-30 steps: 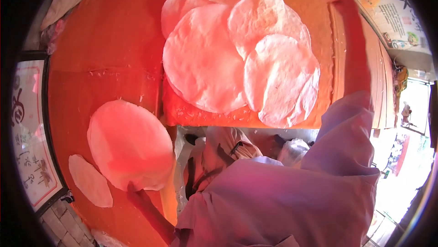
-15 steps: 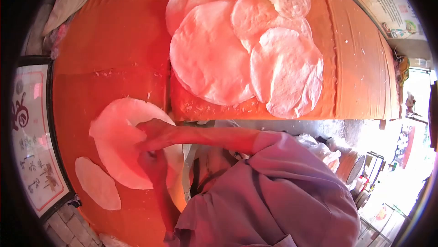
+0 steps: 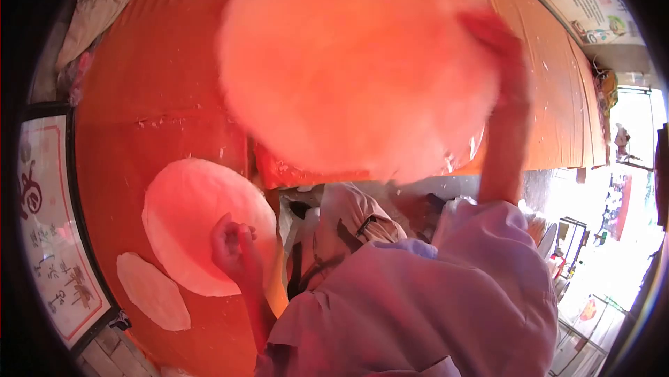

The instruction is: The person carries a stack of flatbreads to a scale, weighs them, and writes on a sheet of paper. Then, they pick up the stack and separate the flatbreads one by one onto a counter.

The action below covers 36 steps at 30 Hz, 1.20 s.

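Observation:
A large thin round flatbread [image 3: 355, 70], blurred by motion, hangs in the air at the top middle. My right hand [image 3: 493, 37] grips its right edge, with the arm stretched forward. Several other flatbreads lie behind it on the orange surface and are mostly hidden. At the lower left, a round stack of flatbread [image 3: 185, 210] rests on the orange table [image 3: 153, 98]. My left hand [image 3: 235, 243] is over the right part of this stack, fingers curled closed, with nothing seen sticking out of them. A smaller oval flatbread piece [image 3: 153, 292] lies to the left of the stack.
A framed sign with writing [image 3: 56, 224] stands along the left edge. A crumpled cloth [image 3: 104, 4] is at the upper left, and a printed poster [image 3: 585, 1] at the upper right. A bright doorway [image 3: 634, 126] opens at the right. Crumbs dot the orange surface.
My right hand has moved from the lower-left stack up and to the right, carrying a flatbread that now covers the spread-out ones. My left hand remains over the stack.

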Motion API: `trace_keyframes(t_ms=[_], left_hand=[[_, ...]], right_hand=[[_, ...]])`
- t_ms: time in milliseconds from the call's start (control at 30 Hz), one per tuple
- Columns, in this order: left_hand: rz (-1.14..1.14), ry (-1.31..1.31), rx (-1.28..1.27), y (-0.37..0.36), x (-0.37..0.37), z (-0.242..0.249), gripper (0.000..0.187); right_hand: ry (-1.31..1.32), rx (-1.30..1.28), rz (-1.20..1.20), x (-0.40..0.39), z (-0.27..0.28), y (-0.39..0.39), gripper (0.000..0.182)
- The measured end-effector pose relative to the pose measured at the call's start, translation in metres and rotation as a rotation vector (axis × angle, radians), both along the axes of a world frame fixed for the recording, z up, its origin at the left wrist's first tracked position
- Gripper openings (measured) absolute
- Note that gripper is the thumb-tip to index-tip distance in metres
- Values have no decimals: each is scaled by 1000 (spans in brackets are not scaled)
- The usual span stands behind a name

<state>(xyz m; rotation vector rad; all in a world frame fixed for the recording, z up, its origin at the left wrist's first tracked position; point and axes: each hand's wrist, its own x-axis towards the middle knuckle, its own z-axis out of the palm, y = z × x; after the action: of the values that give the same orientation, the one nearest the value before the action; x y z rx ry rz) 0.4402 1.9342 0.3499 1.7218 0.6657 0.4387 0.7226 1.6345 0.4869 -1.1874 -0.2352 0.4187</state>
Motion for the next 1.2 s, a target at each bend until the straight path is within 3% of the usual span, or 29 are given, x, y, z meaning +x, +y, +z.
trace_keyframes(t_ms=[133,167,267,400,467,667,800,900,967,1033,1100,1200], left_hand=[[8,105,-157,3,0,-27,26],[24,113,-197,1,2,-32,25],[46,121,-279,-6,18,-36,24],[46,122,-370,-18,47,-30,24],[44,154,-353,-19,57,-25,24],[101,244,-278,-7,53,-27,25],[124,241,-252,7,38,-34,24],[180,211,-265,19,21,-34,23],[228,189,-265,28,4,-35,23],[270,168,-255,39,-20,-38,22],[366,209,-227,49,-45,-39,23],[448,250,-151,70,-114,-49,28]], right_hand=[[-49,-135,-155,28,36,-72,39],[-98,-246,-287,40,37,-82,36],[-151,-286,-391,101,20,-114,33],[54,-225,-126,285,-38,-192,26],[58,-227,-304,387,-49,-212,22],[-213,-179,-472,428,36,-170,14],[-214,-254,-471,415,13,-165,10],[-124,-537,-371,376,-103,-170,13],[87,-381,-288,328,-169,-147,18],[164,-399,-392,227,-197,-73,32],[236,-382,-154,139,-203,-15,43],[163,-323,259,16,-213,68,46]])
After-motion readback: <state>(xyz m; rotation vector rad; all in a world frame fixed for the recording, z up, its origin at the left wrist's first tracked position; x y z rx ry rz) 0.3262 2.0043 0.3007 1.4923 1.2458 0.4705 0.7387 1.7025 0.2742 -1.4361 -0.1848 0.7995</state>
